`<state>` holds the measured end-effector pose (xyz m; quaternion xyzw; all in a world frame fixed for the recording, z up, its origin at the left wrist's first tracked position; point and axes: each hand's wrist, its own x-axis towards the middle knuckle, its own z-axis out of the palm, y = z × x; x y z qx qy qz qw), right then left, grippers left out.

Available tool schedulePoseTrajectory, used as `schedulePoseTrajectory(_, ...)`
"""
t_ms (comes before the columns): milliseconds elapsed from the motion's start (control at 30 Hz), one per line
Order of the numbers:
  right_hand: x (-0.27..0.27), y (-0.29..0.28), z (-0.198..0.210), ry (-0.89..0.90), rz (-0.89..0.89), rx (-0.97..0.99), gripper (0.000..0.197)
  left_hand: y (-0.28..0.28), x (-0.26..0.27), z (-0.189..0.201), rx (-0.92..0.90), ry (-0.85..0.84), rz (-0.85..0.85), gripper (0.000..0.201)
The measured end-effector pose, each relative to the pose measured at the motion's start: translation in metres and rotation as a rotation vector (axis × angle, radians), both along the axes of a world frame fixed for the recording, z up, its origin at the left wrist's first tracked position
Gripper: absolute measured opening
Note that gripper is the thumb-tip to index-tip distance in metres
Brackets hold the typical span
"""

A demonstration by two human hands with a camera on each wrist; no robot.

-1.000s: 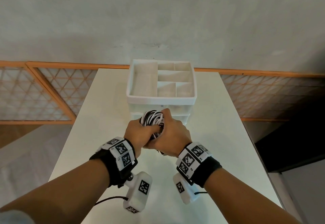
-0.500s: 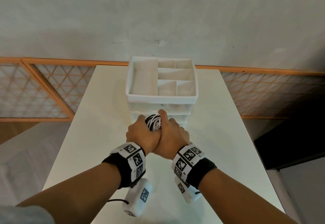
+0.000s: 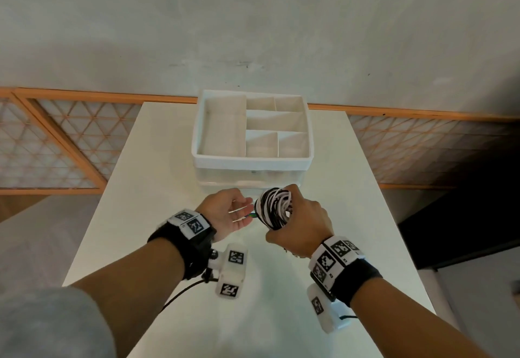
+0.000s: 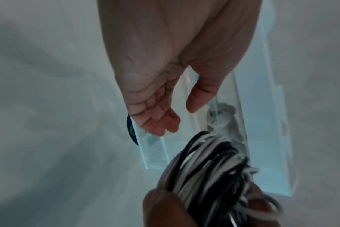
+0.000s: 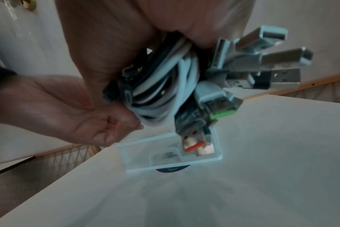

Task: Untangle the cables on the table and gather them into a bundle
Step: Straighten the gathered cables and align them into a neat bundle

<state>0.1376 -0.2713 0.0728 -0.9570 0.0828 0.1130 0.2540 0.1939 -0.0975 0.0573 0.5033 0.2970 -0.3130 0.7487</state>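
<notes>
A coiled bundle of black and white cables is held above the table, just in front of the white organiser. My right hand grips it alone, fingers curled round the coil. In the right wrist view the bundle hangs from that fist, with several USB plugs sticking out to the right. My left hand hovers just left of the coil, palm up, fingers relaxed and holding nothing. From the left wrist, the empty left hand is above the cable coil.
A white organiser with several empty compartments stands on a clear drawer unit at the back of the white table. A small clear plastic case lies on the table below the bundle. The table drops off on both sides.
Both hands were clasped round the bundle. Now my left hand has let go, opened and moved left, while my right hand keeps the coil and has shifted right.
</notes>
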Motion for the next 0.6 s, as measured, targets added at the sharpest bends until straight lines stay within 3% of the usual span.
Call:
schedulePoseTrajectory(200, -0.005, -0.005, 0.004, -0.038, -0.017, 0.043, 0.075, -0.023, 0.007, -0.014, -0.179, 0.062, 0.080, 0.008)
schedulePoseTrajectory(300, -0.010, -0.008, 0.008, -0.042, -0.015, 0.061, 0.078, -0.020, -0.009, -0.019, -0.193, 0.066, 0.024, 0.005)
schedulePoseTrajectory(400, -0.013, -0.012, 0.018, -0.066, -0.006, 0.065, 0.079, -0.008, -0.036, -0.028, -0.159, 0.098, -0.107, 0.010)
schedulePoseTrajectory(500, -0.010, -0.014, 0.031, -0.107, 0.015, 0.051, 0.077, 0.005, -0.062, -0.026, -0.104, 0.125, -0.334, 0.028)
schedulePoseTrajectory(600, -0.003, -0.012, 0.044, -0.125, 0.035, 0.053, 0.078, 0.013, -0.067, 0.002, 0.097, -0.046, -0.649, 0.017)
